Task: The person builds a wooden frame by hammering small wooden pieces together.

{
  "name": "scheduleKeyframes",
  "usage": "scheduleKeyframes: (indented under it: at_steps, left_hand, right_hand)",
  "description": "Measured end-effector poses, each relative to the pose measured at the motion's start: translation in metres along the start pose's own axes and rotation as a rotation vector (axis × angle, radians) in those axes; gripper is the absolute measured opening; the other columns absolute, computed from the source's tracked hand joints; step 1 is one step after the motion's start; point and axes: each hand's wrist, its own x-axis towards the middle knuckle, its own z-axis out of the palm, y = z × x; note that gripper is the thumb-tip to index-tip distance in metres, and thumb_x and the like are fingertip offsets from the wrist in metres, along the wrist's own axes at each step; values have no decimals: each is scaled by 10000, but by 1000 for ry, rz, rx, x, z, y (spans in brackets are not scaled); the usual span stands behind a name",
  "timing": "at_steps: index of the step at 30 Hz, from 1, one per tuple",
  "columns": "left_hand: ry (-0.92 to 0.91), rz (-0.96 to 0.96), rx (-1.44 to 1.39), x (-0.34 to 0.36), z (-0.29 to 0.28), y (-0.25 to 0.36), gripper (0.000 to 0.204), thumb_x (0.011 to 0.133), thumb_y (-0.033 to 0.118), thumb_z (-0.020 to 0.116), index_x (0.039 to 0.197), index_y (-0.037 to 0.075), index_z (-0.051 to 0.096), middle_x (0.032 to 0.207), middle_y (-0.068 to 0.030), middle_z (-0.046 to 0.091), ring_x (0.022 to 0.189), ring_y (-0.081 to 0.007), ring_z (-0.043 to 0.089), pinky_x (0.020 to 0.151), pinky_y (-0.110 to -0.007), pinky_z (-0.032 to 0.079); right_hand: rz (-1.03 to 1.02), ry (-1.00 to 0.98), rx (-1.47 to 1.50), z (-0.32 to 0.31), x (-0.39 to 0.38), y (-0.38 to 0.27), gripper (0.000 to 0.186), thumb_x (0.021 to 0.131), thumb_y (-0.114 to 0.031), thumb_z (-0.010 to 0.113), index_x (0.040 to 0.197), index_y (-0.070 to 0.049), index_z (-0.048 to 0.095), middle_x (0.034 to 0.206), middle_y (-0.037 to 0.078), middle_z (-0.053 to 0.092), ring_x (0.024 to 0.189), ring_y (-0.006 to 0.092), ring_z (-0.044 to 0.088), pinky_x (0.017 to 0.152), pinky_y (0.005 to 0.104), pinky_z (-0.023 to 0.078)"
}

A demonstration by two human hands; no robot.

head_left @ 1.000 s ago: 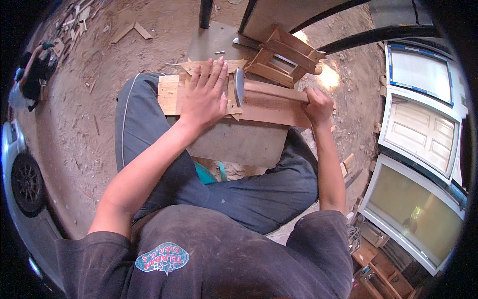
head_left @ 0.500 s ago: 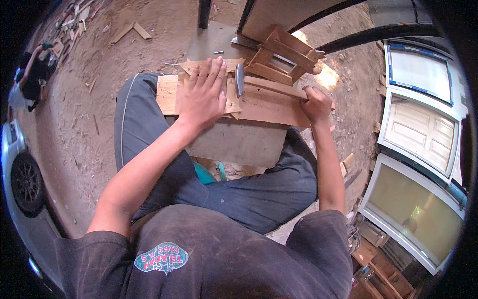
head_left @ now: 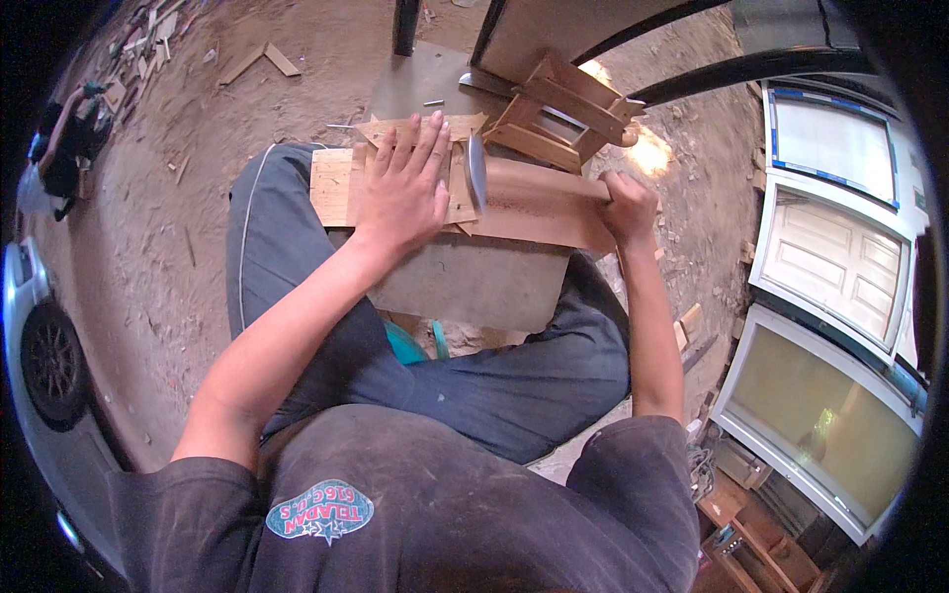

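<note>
Under left fingers [head_left: 427, 150] — pale, sharp-cornered wood [head_left: 460, 193]

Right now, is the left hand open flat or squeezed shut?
Open flat: the left hand lies palm-down on the pale wooden pieces, its fingers stretched out.

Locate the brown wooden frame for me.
In the head view, the brown wooden frame sits upper right of centre, beyond the long board and the right hand.

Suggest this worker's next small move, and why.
Perhaps lightly tap the right edge of the pale wooden assembly: the right hand grips a metal-headed tool, its head beside that edge, while the left hand lies flat, seemingly steadying the assembly.
</note>
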Motion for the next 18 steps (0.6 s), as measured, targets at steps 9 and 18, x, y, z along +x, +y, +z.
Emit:
scheduleKeyframes:
  at_steps: [9,18]
  left_hand:
    - [-10,-7,-16,1,2,-3,750,905,308,552,1593,49,405,1695,-100,329,1586,-290,238,1307,-470,130]
    - [-2,-3,-6,1,-1,-1,757,903,301,545,1598,43,391,1695,-95,328,1585,-287,248,1307,-481,130]
  right_hand:
    - [40,3,-39,9,2,0,26,777,-132,666,801,-128,658,710,94,640,643,310,678,565,424,532]
    - [196,-79,-82,8,2,11,78,791,-155,731,829,-113,678,741,109,670,684,315,701,601,422,551]
